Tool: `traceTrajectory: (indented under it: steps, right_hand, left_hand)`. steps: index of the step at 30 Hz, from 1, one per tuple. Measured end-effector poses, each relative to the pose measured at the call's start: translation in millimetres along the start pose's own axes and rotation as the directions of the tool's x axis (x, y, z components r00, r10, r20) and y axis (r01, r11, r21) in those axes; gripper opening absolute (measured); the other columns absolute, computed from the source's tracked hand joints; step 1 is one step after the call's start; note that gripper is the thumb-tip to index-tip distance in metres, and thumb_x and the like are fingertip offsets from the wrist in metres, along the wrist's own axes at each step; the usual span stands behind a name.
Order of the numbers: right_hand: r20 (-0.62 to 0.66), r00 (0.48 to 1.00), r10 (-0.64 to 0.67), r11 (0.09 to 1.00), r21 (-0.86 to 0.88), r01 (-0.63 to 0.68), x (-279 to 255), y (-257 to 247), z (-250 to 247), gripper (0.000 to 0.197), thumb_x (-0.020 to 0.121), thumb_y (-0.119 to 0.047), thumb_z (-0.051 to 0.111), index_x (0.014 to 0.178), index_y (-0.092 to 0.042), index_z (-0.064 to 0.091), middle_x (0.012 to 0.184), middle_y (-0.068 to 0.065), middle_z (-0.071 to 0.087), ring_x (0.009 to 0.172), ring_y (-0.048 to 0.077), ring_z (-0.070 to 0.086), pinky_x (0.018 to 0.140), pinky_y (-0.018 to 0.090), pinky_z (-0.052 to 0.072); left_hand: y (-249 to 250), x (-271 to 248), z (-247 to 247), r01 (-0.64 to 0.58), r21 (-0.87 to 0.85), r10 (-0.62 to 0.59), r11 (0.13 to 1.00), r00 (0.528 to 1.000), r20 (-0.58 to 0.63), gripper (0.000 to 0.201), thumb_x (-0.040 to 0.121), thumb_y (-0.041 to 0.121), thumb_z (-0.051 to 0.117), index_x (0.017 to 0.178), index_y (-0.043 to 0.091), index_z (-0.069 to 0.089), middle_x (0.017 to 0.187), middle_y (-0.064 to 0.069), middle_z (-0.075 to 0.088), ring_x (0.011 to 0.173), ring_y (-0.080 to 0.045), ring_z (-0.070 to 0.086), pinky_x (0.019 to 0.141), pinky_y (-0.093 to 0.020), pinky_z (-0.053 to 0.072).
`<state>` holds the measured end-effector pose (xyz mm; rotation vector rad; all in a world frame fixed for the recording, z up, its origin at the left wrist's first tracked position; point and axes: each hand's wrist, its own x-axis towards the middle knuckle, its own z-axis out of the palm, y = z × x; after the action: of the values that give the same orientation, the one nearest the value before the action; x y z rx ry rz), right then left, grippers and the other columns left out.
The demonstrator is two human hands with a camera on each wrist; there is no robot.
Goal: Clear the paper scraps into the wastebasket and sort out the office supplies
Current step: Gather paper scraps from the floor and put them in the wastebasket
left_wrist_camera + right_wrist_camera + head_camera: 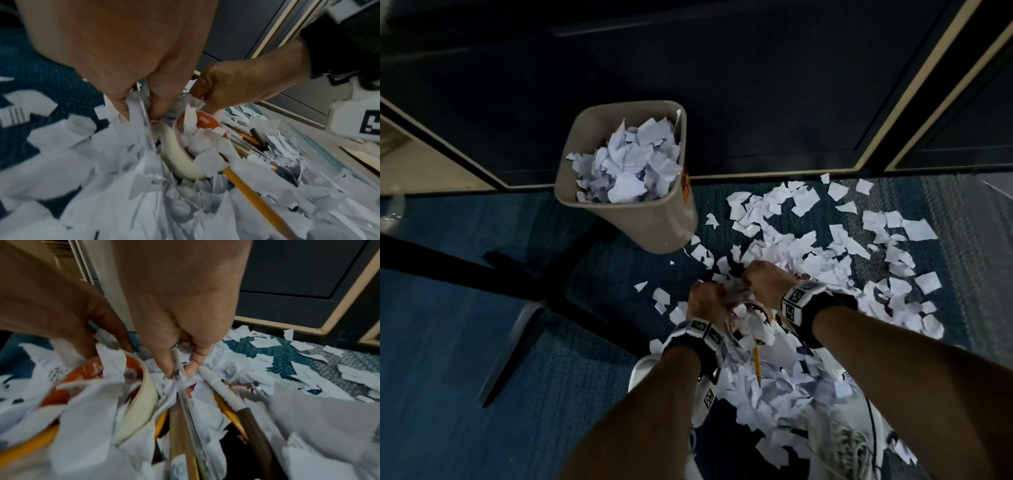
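Two forearms reach forward and down from the bottom of the head view, wrists close together over the densest part of the paper scraps (784, 377), which cover the carpet nearest the person. A yellow pencil (756, 363) lies half buried there, so the supplies evidently have to be picked out of the litter before the paper is gathered. The left hand (705, 301) curls its fingers down into the scraps beside the roll of tape (185, 155) (whether it grips paper, a thin clear pen, or the roll's rim cannot be told from the wrist views). The right hand (765, 281) bends at the knuckles and pinches a thin clear pen (180, 369) between thumb and fingertips, probably to draw it free of the bundle of a white marker (222, 386), pencils and paper beneath. Further off, loose scraps thin out across the carpet toward the wall. Beyond and to the left stands the wastebasket (654, 226), well apart from both hands and already heaped with crumpled paper.
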<state>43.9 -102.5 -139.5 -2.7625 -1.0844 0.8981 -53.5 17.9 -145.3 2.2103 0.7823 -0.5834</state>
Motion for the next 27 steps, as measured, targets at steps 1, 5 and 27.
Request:
traceTrajectory:
  steps: [1,5,27]
  right_hand:
    - [0.014,1.000,0.016,1.000,0.014,-0.016,-1,1,-6,0.035,0.092,0.000,0.047,0.124,-0.002,0.060,0.124,0.020,0.056,0.117,0.038,0.056,0.091,0.037,0.048]
    - [0.007,0.998,0.060,0.993,0.103,-0.060,-10,7,-55,0.016,0.088,0.004,0.049,0.098,0.001,0.062,0.110,0.025,0.060,0.097,0.037,0.062,0.075,0.038,0.051]
    - [-0.387,0.895,0.221,0.693,0.708,0.135,-6,-105,-274,0.008,0.068,-0.005,0.081,0.071,-0.009,0.074,0.065,0.003,0.065,0.062,0.012,0.061,0.067,0.035,0.060]
  left_hand:
    - [5,0,-5,-0.010,-0.049,0.011,0.999,1.000,0.005,0.061,0.079,0.049,0.074,0.119,0.003,0.068,0.123,-0.018,0.062,0.117,-0.032,0.058,0.095,-0.039,0.047]
    - [26,-5,-35,-0.091,-0.011,0.089,0.996,0.990,-0.108,0.036,0.086,-0.006,0.055,0.117,0.003,0.070,0.122,-0.015,0.065,0.114,-0.032,0.061,0.098,-0.038,0.051]
    - [102,-44,-296,-0.347,-0.288,0.108,0.893,0.784,-0.611,0.014,0.082,0.005,0.075,0.096,0.006,0.077,0.108,-0.004,0.072,0.100,-0.019,0.068,0.084,-0.025,0.053]
